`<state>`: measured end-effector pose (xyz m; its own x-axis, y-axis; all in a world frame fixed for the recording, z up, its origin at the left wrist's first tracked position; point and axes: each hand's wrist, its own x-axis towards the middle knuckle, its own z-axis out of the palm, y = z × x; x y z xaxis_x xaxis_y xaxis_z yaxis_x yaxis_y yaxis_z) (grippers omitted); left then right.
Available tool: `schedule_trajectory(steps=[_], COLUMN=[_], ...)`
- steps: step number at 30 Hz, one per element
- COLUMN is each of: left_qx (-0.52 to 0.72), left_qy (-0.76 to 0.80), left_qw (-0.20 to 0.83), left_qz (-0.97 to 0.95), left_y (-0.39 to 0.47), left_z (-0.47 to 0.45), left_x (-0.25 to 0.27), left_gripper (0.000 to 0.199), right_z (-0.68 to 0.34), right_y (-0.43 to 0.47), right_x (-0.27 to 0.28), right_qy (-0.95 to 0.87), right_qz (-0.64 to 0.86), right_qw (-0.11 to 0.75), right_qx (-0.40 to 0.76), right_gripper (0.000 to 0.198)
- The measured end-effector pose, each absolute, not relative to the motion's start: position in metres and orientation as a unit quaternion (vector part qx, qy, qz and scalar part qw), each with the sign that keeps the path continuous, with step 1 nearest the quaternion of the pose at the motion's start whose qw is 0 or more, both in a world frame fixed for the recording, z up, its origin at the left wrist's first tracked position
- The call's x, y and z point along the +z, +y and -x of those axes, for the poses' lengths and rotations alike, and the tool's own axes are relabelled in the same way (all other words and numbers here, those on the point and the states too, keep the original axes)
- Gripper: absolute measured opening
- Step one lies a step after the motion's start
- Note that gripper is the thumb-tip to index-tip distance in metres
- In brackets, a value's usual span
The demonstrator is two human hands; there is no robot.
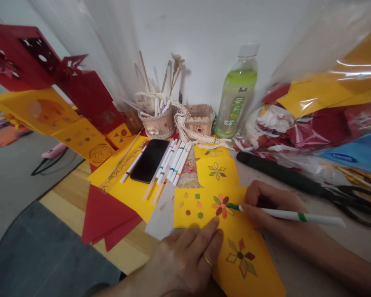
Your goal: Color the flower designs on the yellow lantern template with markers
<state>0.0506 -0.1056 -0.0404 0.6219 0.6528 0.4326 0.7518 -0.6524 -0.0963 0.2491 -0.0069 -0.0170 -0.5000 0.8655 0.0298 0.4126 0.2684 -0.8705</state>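
Note:
A yellow paper cutout (231, 227) lies before me, with drawn flowers, stars, squares and dots on it. My right hand (262, 204) pinches a white felt-tip pen (292, 214) with a green band. Its dark green tip touches a petal of the coloured flower (221, 206) at the middle. Below and left of that flower, my left hand (191, 255) rests flat on the paper, fingers stretched out, a ring on one finger. Another flower (241, 258), with pointed petals only partly coloured, is near the right of my left hand.
Several felt-tip pens (174, 161) lie beside a black phone (150, 161) and a clear ruler (123, 165). Behind stand two small wooden baskets (157, 123) and a drink bottle (239, 90). Black scissors (284, 173) lie right; red and yellow paper boxes (89, 99) stand left.

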Motion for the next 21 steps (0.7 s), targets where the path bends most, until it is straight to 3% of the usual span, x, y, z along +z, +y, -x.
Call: schedule_trajectory(steps=[21], left_qx=[-0.188], left_qy=[-0.395], left_qw=[0.141], left_qz=[0.888], left_y=[-0.1039], left_z=[-0.0516], left_x=[-0.0366], left_gripper=[0.032], right_z=[-0.2514], right_y=[-0.0077], right_x=[-0.0162], right_qy=[-0.738], right_qz=[0.440], right_qw=[0.266], right_qx=[0.437], right_gripper=[0.023])
